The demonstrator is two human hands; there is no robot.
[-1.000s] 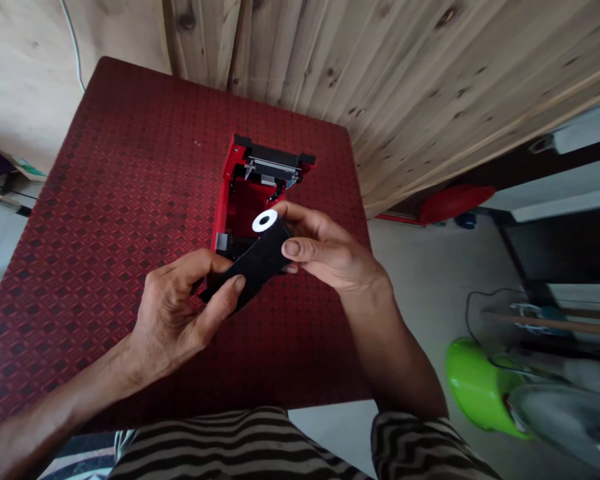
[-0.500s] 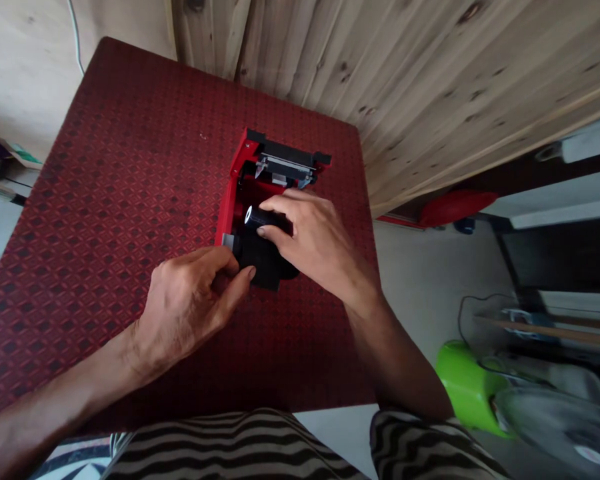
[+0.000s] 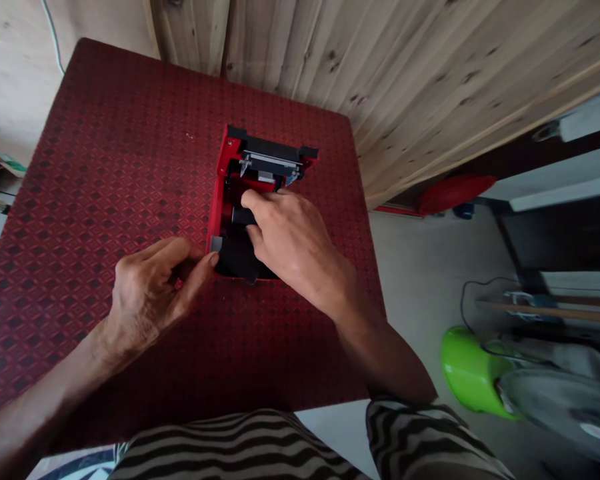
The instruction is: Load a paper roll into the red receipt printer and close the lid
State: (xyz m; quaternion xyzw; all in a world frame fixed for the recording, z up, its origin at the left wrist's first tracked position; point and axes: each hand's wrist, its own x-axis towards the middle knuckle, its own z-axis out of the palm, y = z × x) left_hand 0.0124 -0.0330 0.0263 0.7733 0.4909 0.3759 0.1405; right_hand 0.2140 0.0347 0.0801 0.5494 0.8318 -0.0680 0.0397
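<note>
A small red printer [image 3: 215,207] stands on the table with its lid [image 3: 273,152] raised at the far end, showing a black and metal mechanism. My right hand [image 3: 300,247] reaches into the case from the right, thumb and fingers closed around a black roll [image 3: 243,215]. Much of the roll is covered by that hand. A loose black strip [image 3: 237,259] from it lies over the near edge of the case. My left hand [image 3: 155,287] has thumb and curled fingers at the near left corner of the printer, by a grey tab [image 3: 217,245].
The table [image 3: 105,167] has a red patterned top and meets a wooden plank wall [image 3: 300,47] at the back. To the right on the floor are a lime green bucket [image 3: 465,370], a fan [image 3: 555,407] and a red round object [image 3: 455,192].
My right hand has turned the black roll and lowered it into the red printer. My left hand has let go of the black strip and moved left to the printer's corner.
</note>
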